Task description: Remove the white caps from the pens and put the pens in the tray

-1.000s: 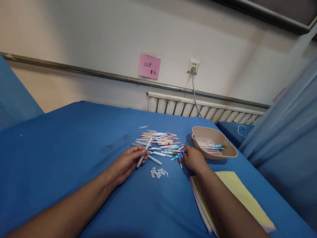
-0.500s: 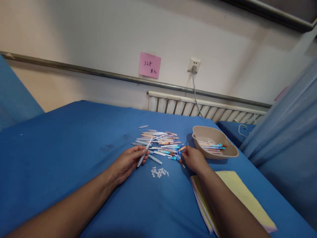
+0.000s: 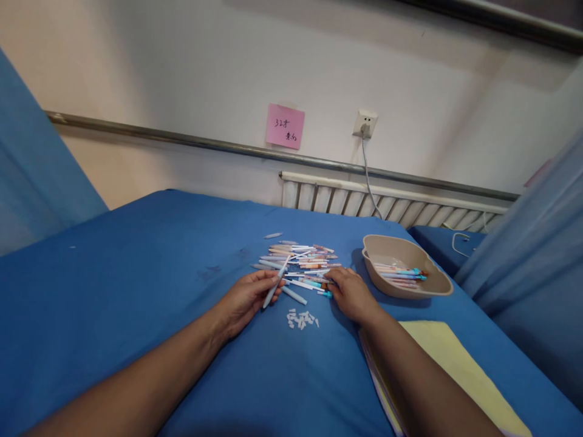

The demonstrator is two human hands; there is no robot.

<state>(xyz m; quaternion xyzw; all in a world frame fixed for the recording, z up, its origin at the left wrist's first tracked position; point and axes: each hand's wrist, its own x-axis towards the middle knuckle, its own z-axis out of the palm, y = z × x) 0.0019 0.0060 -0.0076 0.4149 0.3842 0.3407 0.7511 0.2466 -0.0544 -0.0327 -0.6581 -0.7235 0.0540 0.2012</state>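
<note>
My left hand (image 3: 255, 297) pinches a pale grey-blue pen barrel (image 3: 272, 292), held slanted with a thin white tube sticking out of its upper end. My right hand (image 3: 353, 294) is at the right end of a heap of pen parts (image 3: 300, 258), its bent fingers down among them; what they grip, if anything, is hidden. The heap mixes pastel barrels, white tubes and small coloured pieces. Closer to me lie several small white tips (image 3: 301, 319). One more pale barrel (image 3: 294, 295) rests just right of my left fingers.
Right of the heap stands a beige basin (image 3: 371, 241) with several pens (image 3: 398, 274) inside. A folded yellow cloth or paper stack (image 3: 449, 358) lies beneath my right forearm. Blue sheeting (image 3: 191, 237) covers the table. Behind are a radiator (image 3: 328, 197), a metal rail and a plugged socket (image 3: 365, 124).
My right hand has shifted from the small coloured pieces onto the heap's right end, its fingers reaching further over. The left hand keeps the barrel and tube. The whole view has shifted slightly.
</note>
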